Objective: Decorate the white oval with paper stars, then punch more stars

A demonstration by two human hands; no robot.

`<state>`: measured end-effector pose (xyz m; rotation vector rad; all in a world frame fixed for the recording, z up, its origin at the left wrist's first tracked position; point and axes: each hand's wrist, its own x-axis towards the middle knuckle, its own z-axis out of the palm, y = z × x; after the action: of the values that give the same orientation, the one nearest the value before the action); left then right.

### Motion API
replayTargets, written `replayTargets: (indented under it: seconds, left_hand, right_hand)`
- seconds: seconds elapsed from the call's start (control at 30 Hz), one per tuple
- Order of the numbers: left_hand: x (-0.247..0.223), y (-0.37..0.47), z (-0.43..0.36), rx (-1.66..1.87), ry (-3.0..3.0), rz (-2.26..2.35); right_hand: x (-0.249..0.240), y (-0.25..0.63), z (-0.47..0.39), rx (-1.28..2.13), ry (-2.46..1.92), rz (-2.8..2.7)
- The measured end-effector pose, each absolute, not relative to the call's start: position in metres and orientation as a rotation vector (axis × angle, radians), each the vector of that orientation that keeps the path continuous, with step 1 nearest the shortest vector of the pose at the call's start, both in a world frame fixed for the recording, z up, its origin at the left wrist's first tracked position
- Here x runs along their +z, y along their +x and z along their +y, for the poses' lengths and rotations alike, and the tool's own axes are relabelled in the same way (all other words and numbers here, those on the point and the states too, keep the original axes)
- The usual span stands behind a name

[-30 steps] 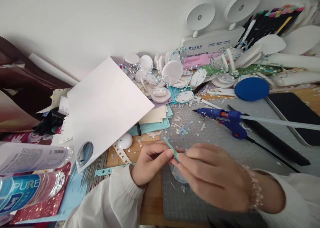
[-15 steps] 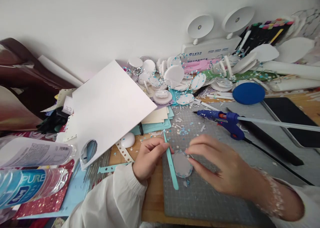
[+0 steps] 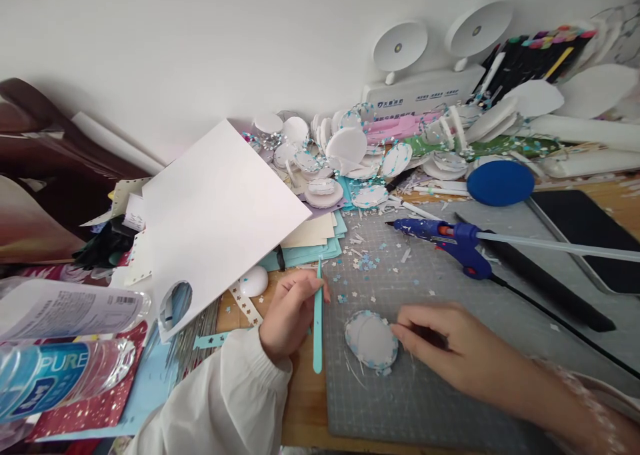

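My left hand [image 3: 294, 312] is closed around a pair of teal tweezers [image 3: 318, 328], held upright beside the cutting mat's left edge. On the grey cutting mat [image 3: 380, 408], a round white disc [image 3: 371, 340] has small blue and white stars around its rim. A thin wire end sticks out at its lower left. The thumb and forefinger of my right hand [image 3: 435, 338] pinch together at the disc's right edge. Above the disc lie loose star pieces [image 3: 367, 262], scattered on the mat.
A blue glue gun [image 3: 463, 242] lies on the mat, near a phone [image 3: 590, 235] and a blue round lid [image 3: 500, 183]. White discs with beaded wires [image 3: 346, 147] crowd the back. To the left are a white board [image 3: 220, 208] and a water bottle [image 3: 60, 375].
The tweezers have swung more upright and shifted left with my left hand. My right hand has moved lower, to the disc's right edge, and the disc has shifted slightly right and tilted.
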<state>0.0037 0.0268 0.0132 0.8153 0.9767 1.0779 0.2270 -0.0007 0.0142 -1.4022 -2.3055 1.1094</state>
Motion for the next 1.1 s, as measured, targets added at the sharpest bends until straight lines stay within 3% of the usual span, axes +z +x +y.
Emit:
replayTargets:
  seconds: [0.13,0.33,0.47,0.67,0.9,1.1]
  left_hand:
    - [0.012,0.002,0.027,1.044,0.848,0.992]
    - [0.005,-0.001,0.025,1.014,1.066,1.024]
    - [0.006,-0.001,0.024,0.964,1.188,1.001]
    - [0.011,0.000,0.025,0.949,1.293,1.012]
    - [0.010,-0.001,0.026,0.914,1.380,1.026]
    - [0.008,0.002,0.024,0.859,1.434,1.022]
  right_hand:
    - [0.016,0.237,-0.011,0.939,-1.355,-2.222]
    - [0.005,0.279,0.003,-0.046,-1.737,-1.761]
    - [-0.015,0.294,0.025,-0.268,-1.721,-1.848]
    - [-0.010,0.281,0.051,-0.073,-1.797,-2.125]
    - [0.012,0.263,0.047,0.173,-2.000,-1.703]
    - [0.003,0.254,0.027,0.478,-1.808,-1.763]
